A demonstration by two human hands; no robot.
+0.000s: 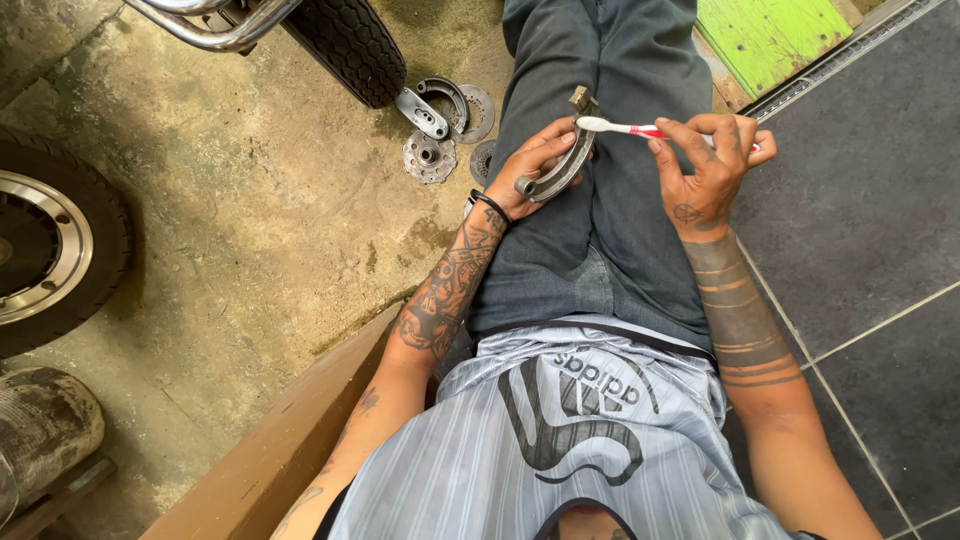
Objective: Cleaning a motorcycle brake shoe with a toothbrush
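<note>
My left hand (pixel 535 165) holds a curved grey metal brake shoe (pixel 562 160) above my lap, its ends pointing up and down. My right hand (pixel 708 165) grips a white and red toothbrush (pixel 615 127) by its handle, and the brush head touches the upper end of the brake shoe. Both forearms rest over my grey trousers (pixel 610 60). A black band sits on my left wrist.
On the stained concrete floor lie another brake shoe (pixel 437 100) and round metal drum parts (pixel 430 157). A motorcycle tyre (pixel 345 40) and chrome bar stand above, a wheel (pixel 45 250) at left. Dark tiles (pixel 860 200) and a green board (pixel 770 35) lie right.
</note>
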